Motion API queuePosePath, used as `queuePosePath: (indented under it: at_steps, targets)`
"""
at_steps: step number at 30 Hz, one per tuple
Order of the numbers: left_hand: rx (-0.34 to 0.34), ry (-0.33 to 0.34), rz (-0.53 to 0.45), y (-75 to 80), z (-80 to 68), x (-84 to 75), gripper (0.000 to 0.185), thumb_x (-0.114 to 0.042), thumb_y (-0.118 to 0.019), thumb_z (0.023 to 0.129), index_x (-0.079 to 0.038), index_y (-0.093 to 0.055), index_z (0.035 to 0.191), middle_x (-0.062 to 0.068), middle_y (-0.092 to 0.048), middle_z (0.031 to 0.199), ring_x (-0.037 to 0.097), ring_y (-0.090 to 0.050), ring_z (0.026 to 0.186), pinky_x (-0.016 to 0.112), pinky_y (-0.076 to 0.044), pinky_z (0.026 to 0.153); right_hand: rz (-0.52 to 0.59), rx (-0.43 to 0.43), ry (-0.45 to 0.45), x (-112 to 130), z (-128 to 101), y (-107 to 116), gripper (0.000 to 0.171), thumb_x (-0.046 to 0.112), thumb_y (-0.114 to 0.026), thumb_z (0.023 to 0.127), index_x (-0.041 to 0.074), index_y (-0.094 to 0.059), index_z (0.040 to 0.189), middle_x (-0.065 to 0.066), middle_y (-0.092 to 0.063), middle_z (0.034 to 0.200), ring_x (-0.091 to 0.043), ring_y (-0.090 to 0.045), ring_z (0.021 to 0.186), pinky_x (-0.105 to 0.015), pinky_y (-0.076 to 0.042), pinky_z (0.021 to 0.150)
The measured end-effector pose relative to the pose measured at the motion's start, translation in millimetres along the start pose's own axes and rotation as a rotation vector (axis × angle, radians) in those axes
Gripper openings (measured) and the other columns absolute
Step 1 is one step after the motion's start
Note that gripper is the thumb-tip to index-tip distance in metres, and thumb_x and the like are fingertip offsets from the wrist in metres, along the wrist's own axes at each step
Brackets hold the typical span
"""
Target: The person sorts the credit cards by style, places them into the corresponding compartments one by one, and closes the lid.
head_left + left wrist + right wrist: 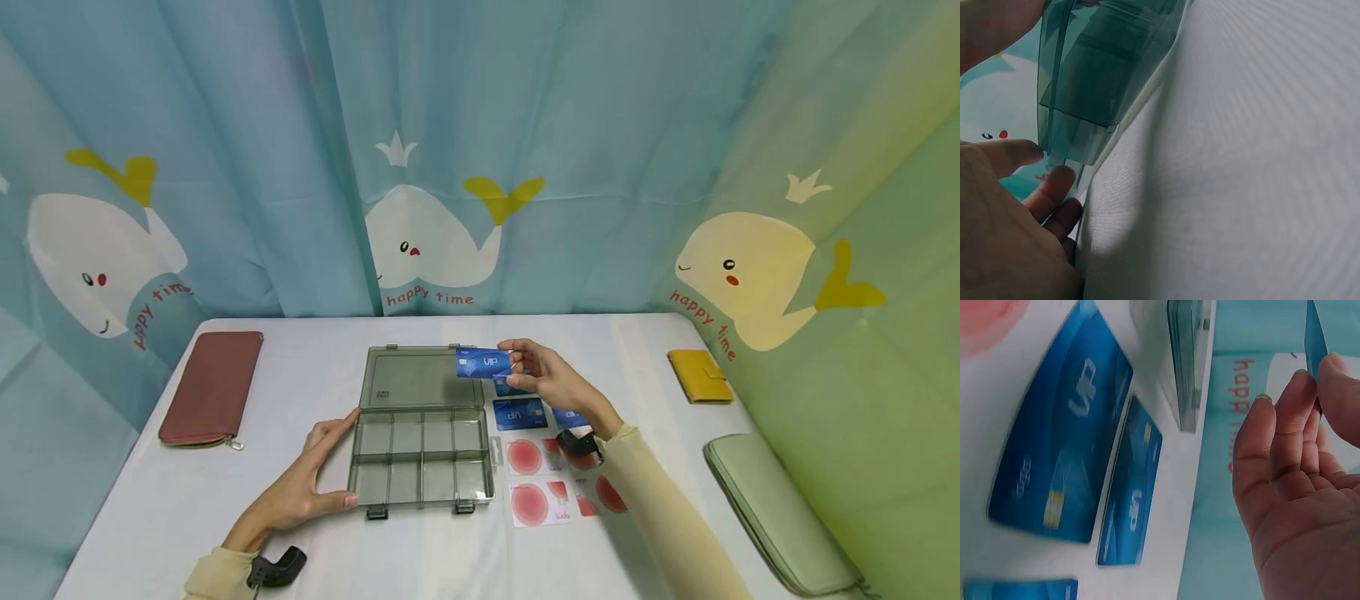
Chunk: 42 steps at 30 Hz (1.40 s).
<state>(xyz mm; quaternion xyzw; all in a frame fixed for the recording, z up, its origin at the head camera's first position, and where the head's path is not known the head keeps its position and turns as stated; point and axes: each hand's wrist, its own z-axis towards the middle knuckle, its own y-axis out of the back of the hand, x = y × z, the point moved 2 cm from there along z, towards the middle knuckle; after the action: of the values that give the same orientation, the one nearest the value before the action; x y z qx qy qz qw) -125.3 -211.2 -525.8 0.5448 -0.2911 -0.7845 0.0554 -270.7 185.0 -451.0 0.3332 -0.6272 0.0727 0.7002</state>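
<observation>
A blue VIP card is pinched between the thumb and fingers of my right hand, raised over the right part of the box's lid. The right wrist view shows this card nearly edge-on. Centred on the table, a clear grey plastic compartment box lies with its lid folded back. My left hand rests at the box's left side, thumb by the near corner and straight index finger by the hinge end. Inside the box, dividers form several compartments.
Right of the box lie blue VIP cards and, nearer, white cards with red circles. A brown zip wallet is at far left; a yellow wallet and pale green case are on the right. A whale-print curtain hangs behind.
</observation>
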Motion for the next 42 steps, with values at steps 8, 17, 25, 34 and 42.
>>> queuePosePath:
  at_steps: [8,17,25,34,42]
  targets:
    - [-0.023,0.001,-0.001,-0.7,-2.5,-0.4,0.109,-0.016,-0.09,0.079,-0.008,-0.028,0.168,0.011,-0.047,0.131,0.019,-0.036,0.128,0.033,-0.028,0.109,0.036,0.072,0.023,7.3,5.9,-21.6,0.05,-0.006,-0.06,0.103,-0.006,-0.045,0.151,-0.017,-0.045,0.113,-0.022,-0.049,0.1,-0.021,-0.047,0.082]
    - [-0.026,-0.009,0.001,-0.8,-2.7,-1.3,0.109,-0.016,-0.09,0.079,-0.007,-0.028,0.168,0.011,-0.049,0.126,0.021,-0.037,0.12,0.031,-0.028,0.107,0.016,0.122,0.05,17.9,11.0,-42.0,0.052,-0.003,-0.065,0.102,-0.007,-0.047,0.151,-0.016,-0.049,0.109,-0.022,-0.05,0.097,-0.023,-0.045,0.082]
    - [-0.024,-0.006,0.013,-0.3,-0.7,-1.6,0.108,-0.016,-0.091,0.079,-0.005,-0.029,0.168,0.006,-0.049,0.124,0.022,-0.036,0.116,0.034,-0.028,0.105,0.0,0.152,0.031,19.8,14.6,-57.7,0.052,0.001,-0.07,0.1,-0.003,-0.051,0.148,-0.013,-0.054,0.109,-0.021,-0.052,0.094,-0.025,-0.047,0.08]
    - [-0.029,-0.02,0.022,-0.1,-0.2,0.5,0.109,-0.017,-0.091,0.079,-0.006,-0.028,0.168,0.004,-0.049,0.125,0.021,-0.037,0.116,0.033,-0.029,0.105,-0.047,0.19,0.019,21.7,18.9,-72.6,0.053,0.003,-0.075,0.098,-0.002,-0.054,0.146,-0.012,-0.062,0.112,-0.016,-0.058,0.088,-0.024,-0.053,0.08]
    - [-0.032,-0.017,0.016,-0.2,-1.3,0.2,0.109,-0.017,-0.091,0.079,-0.006,-0.029,0.168,0.005,-0.049,0.124,0.021,-0.037,0.114,0.032,-0.029,0.105,-0.023,0.227,0.023,25.7,23.2,-84.1,0.055,0.003,-0.082,0.091,-0.004,-0.059,0.14,-0.013,-0.066,0.107,-0.013,-0.061,0.085,-0.023,-0.056,0.079]
